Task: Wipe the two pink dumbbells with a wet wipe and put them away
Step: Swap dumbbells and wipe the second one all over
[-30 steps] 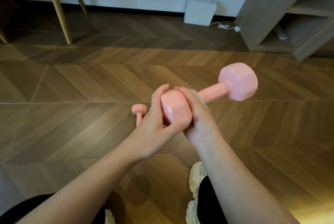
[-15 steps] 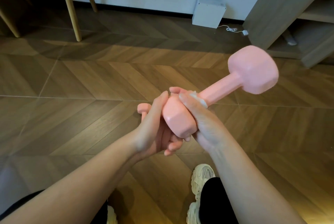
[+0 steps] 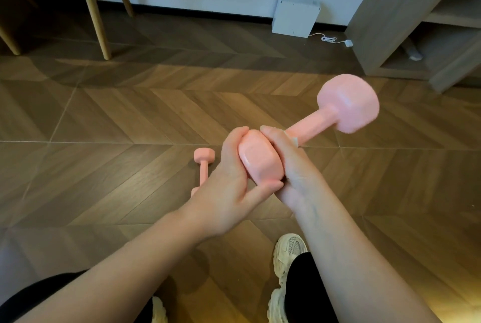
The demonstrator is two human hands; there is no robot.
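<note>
Underfoot, one herringbone wood floor (image 3: 104, 119). At 2 o'clock, one grey shelf unit (image 3: 385, 23); at 11 o'clock, two pale chair legs (image 3: 93, 7); at 12 o'clock, one white box (image 3: 295, 16) against the wall. Two pink dumbbells: one raised dumbbell (image 3: 347, 104) at centre, far head pointing to 2 o'clock, near head clasped in left hand (image 3: 229, 192), thumb and fingers curled round it; handle gripped by right hand (image 3: 294, 174) through one wet wipe (image 3: 294, 139). Floor dumbbell (image 3: 203, 158) lying at 9 o'clock of the hands, partly hidden. At 6 o'clock, two pale shoes (image 3: 289, 249).

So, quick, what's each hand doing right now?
Left hand: grips the near head of the pink dumbbell.
Right hand: grips the wet wipe round the dumbbell's handle.
</note>
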